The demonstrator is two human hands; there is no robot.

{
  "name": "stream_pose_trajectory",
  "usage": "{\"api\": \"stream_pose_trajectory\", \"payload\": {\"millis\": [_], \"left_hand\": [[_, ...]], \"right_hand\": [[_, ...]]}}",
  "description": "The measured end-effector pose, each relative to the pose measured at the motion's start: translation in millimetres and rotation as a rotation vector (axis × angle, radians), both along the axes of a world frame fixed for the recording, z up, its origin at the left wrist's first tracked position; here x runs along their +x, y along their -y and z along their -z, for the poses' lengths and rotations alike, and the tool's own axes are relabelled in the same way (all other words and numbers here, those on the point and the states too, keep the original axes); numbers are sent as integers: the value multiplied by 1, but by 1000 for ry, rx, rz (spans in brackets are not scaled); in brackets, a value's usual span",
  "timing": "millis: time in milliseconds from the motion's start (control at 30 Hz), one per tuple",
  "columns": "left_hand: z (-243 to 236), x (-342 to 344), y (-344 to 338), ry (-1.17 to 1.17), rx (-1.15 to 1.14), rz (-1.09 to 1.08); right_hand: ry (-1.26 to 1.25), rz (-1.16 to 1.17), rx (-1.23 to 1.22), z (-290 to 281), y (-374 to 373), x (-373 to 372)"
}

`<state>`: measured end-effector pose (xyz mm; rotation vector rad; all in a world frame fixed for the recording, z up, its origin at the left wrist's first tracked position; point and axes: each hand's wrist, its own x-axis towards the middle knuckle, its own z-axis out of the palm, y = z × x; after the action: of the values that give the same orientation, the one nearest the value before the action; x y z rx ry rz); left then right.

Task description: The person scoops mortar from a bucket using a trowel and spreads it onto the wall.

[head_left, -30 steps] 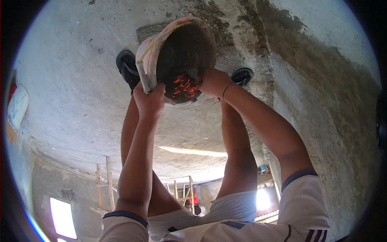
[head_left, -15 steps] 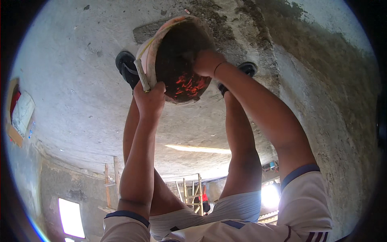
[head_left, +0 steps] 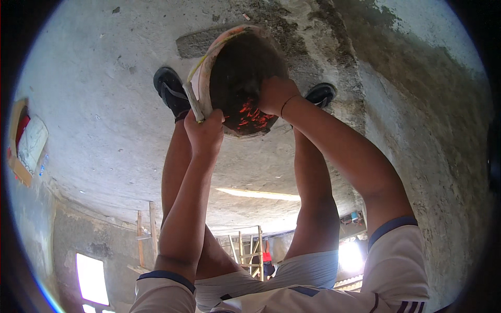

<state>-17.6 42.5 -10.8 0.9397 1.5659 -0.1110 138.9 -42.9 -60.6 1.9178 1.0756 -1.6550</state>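
Head view, upper centre: one pale, pinkish bucket [head_left: 245, 58] was tilted, its dark mouth turned into view. Left hand [head_left: 205, 130], closed on the rim's left side, apparently braced that slant so the right hand [head_left: 276, 96] could reach inside; whether its hidden fingertips gripped anything could not be told.

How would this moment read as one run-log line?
left hand: gripping tilted bucket by rim | right hand: at bucket mouth | red patches: inside bucket
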Motion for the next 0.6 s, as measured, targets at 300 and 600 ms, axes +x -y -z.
{"api": "stream_pose_trajectory", "payload": {"millis": [300, 600], "left_hand": [[-8, 10, -3, -23, 31, -15], [0, 4, -4, 24, 47, -22]], "right_hand": [[49, -57, 53, 1, -22, 3], [32, -38, 244, 1, -3, 24]]}}
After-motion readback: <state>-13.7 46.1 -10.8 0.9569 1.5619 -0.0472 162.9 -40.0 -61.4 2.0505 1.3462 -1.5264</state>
